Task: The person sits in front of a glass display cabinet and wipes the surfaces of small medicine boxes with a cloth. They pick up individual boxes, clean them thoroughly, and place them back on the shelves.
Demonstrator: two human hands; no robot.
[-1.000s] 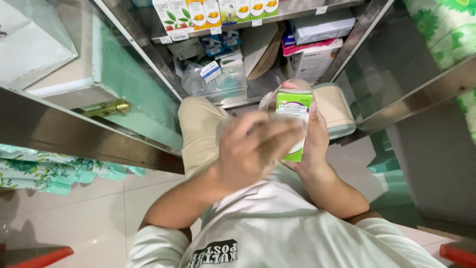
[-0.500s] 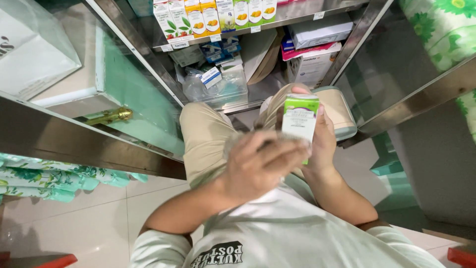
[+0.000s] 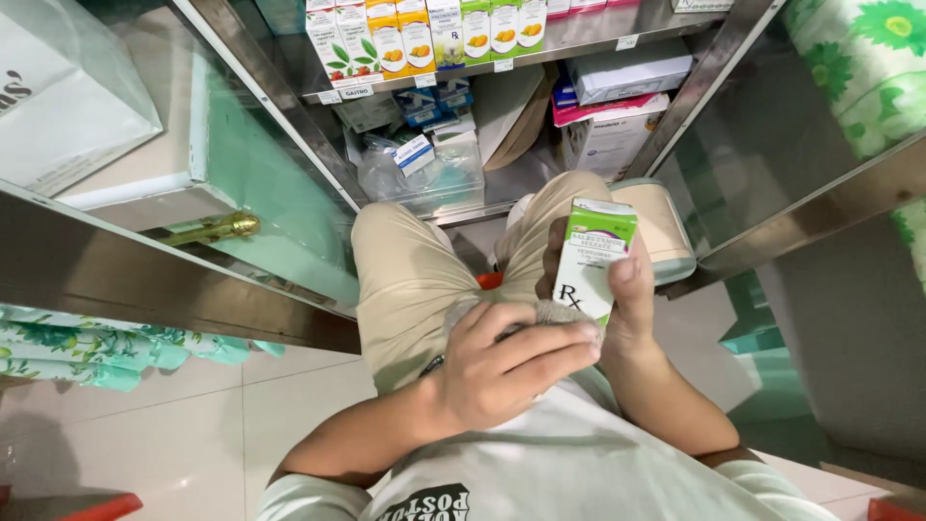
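- right hand [image 3: 617,289] — clamped on box [image 3: 593,256], thumb on front face, box upright over the lap
- left hand [image 3: 506,362] — loosely curled, holds nothing, fingers just below box bottom
- shelf [image 3: 579,34] ahead with carton row [image 3: 424,29]; clear tub [image 3: 424,174] beneath

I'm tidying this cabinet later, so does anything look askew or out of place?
The lower shelf looks untidy: a small blue-and-white box lies tilted on the clear plastic tub, and a brown folder leans aslant. The upper row of cartons stands straight. The green-and-white box in the right hand looks undamaged.
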